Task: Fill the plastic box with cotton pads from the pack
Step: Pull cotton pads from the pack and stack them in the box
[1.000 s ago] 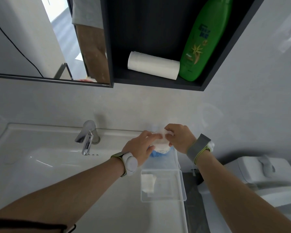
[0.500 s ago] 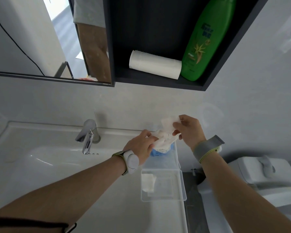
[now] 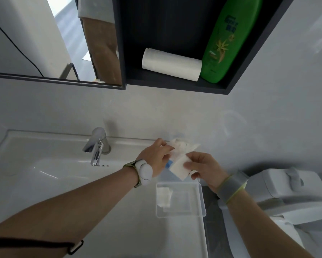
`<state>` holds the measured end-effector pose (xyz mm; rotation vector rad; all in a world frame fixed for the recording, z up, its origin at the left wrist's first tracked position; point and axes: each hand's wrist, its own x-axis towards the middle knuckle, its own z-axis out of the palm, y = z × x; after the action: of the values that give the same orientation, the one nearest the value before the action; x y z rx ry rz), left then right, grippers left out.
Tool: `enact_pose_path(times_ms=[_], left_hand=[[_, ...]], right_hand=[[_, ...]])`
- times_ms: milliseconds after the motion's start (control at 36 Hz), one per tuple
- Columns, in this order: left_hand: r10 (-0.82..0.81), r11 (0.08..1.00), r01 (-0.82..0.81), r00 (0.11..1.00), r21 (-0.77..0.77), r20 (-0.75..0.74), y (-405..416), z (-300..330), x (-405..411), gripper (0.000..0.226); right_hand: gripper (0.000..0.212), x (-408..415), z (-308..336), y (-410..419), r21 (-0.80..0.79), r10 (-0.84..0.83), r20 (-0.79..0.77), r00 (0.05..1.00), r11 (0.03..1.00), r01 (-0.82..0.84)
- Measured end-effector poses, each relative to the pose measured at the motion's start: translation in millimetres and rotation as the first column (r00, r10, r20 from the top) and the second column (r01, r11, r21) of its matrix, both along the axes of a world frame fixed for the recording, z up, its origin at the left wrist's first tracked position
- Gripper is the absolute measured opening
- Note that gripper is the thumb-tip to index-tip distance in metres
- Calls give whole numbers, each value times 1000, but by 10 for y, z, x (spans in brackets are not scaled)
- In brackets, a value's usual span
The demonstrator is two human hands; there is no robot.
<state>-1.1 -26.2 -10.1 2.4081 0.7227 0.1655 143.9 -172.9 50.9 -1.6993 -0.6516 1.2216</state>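
Box: plastic box (image 3: pixel 180 214), clear, sits on the sink counter's (image 3: pixel 119 229) right edge, directly below and nearer the viewer than both hands; open top facing up.
Box contents: a few cotton pads (image 3: pixel 163 196) against its left wall; rest of the floor looks bare, so filling seems barely begun.
Box axis: roughly square; near and far walls run left-right across the counter.
Pack: pack (image 3: pixel 177 155), crumpled white wrapper with a blue patch, held up just past the box's far wall.
Stack: white block of pads (image 3: pixel 178 167) between the hands, slanting down toward the right.
Left hand: left hand (image 3: pixel 156 157) grips the pack from the left, fingers curled on the wrapper.
Right hand: right hand (image 3: pixel 203 167) pinches the stack's lower end, thumb on top.
Key relation: box lies straight down and toward the person from the stack; the right hand is nearer its opening.
Judgement: a short downward carry by the right hand should land the stack inside.
Risk: box hugs the counter edge, a nudge could tip it off.
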Motion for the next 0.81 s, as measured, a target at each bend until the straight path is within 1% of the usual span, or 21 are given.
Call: enact_pose_path(times_ms=[83, 139, 250, 306, 389, 472, 583, 694, 806], left_hand=[[3, 1000, -3, 1000, 8, -4, -7, 16, 4, 31], [2, 1000, -2, 1000, 13, -7, -7, 21, 2, 31], [-3, 1000, 4, 1000, 14, -6, -16, 18, -3, 30], [-11, 1000, 11, 1000, 15, -11, -17, 31, 0, 30], [-14, 1000, 15, 1000, 21, -17, -14, 39, 0, 31], [-18, 1000, 18, 1000, 18, -22, -17, 34, -4, 30], [-22, 1000, 22, 1000, 19, -17, -18, 42, -2, 29], [-26, 999, 27, 999, 23, -20, -18, 42, -7, 29], [-25, 999, 25, 999, 25, -23, -23, 35, -7, 29]], right_hand=[[19, -68, -190, -78, -121, 89, 55, 995, 989, -81], [19, -114, -312, -115, -179, 116, 73, 990, 979, -102], [19, -244, -501, -184, -277, 197, 232, 952, 952, -130], [20, -324, -600, -217, -293, 188, 272, 944, 950, -105], [17, -434, -732, -247, -309, 133, 339, 931, 951, -23], [16, -539, -819, -248, -313, 98, 376, 921, 949, 27], [14, -650, -924, -247, -323, 143, 449, 882, 946, 11], [13, -699, -999, -237, -326, 131, 453, 882, 945, 27], [8, -735, -1049, -230, -331, 145, 498, 855, 943, 33]])
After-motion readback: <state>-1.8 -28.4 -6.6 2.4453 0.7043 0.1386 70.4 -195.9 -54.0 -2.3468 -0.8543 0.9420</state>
